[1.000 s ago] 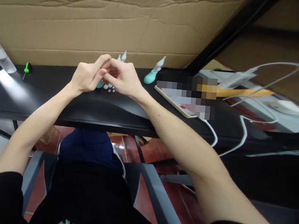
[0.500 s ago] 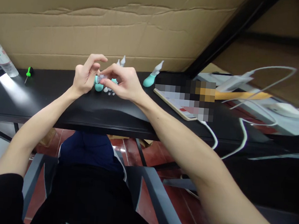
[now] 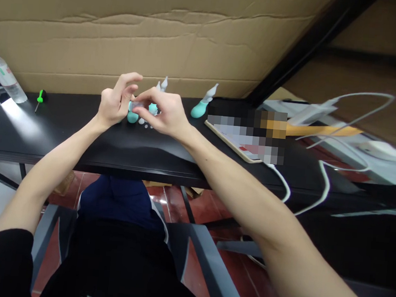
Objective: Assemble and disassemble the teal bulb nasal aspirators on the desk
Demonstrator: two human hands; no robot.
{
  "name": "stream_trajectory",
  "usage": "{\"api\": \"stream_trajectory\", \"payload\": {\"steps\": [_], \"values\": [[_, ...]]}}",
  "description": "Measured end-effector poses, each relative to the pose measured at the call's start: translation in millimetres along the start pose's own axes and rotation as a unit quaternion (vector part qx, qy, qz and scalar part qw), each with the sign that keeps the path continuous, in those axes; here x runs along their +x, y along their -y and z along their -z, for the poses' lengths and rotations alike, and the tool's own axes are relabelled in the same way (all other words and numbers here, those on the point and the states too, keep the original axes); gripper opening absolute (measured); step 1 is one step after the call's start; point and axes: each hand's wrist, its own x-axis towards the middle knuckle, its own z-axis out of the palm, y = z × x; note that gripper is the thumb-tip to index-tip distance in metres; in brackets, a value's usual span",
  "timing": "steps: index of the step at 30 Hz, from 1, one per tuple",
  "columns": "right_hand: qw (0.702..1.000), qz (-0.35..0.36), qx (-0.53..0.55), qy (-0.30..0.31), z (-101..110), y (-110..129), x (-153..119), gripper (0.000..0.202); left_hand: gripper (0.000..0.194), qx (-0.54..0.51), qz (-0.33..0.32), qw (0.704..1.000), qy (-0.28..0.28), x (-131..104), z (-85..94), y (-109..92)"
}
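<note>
My left hand (image 3: 111, 104) is closed round a small teal piece, apparently the bulb of a nasal aspirator, mostly hidden by the fingers. A clear tip (image 3: 138, 107) is pinched between the thumb and index finger of my right hand (image 3: 168, 114); it meets the teal piece's end. Just below them shows a teal bulb (image 3: 132, 118), and another teal bulb (image 3: 153, 109) lies behind my right hand. Small whitish parts (image 3: 141, 121) are scattered on the black table beneath the hands. An assembled teal aspirator (image 3: 199, 108) with a clear tip stands tilted to the right.
Clear tips (image 3: 164, 84) rise behind my right hand. A phone (image 3: 233, 142) with a white cable (image 3: 281, 179) lies to the right on the black table (image 3: 90, 143). At left are a green screwdriver (image 3: 40, 98) and a water bottle (image 3: 5, 74). Cardboard (image 3: 124, 45) walls the back.
The view has shifted slightly, so everything sits a little lower and to the right. Both hands keep nearly the same pose, and the clear tip shows a little differently between them.
</note>
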Motion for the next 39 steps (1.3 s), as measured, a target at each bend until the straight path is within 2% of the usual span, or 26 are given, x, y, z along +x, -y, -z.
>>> {"api": "stream_trajectory", "payload": {"steps": [3,6,8,12,16,19,26,30,35,39], "values": [[1.0,0.021,0.005,-0.009,-1,0,-1,0.038,0.079,0.048,0.021,0.999,-0.002,3,5.4,-11],[1.0,0.005,-0.005,-0.02,1,4,-1,0.034,0.094,0.074,0.047,0.996,-0.009,8,11.2,-22],[1.0,-0.01,-0.004,-0.023,4,7,0,0.035,0.097,0.092,0.049,0.994,-0.023,10,13.8,-24],[0.999,-0.022,0.021,-0.023,2,11,1,0.045,0.09,0.129,0.029,0.991,-0.028,8,15.5,-12],[1.0,-0.015,0.006,-0.023,-3,9,1,0.06,0.084,0.115,0.013,0.993,-0.008,3,14.0,7],[1.0,0.008,-0.014,-0.018,-3,7,0,0.056,0.08,0.107,-0.006,0.994,0.023,1,13.1,12],[0.999,-0.011,-0.031,-0.017,-4,13,1,0.044,0.075,0.119,0.011,0.991,0.063,8,16.2,1],[0.999,-0.032,-0.007,-0.028,-9,12,1,0.04,0.073,0.125,0.023,0.99,0.055,9,16.3,-4],[0.999,-0.041,0.004,-0.027,-9,9,0,0.032,0.078,0.117,0.034,0.99,0.074,9,14.1,-5],[0.999,-0.047,0.001,-0.02,-6,9,-1,0.025,0.081,0.126,0.025,0.99,0.058,10,13.9,-8]]}}
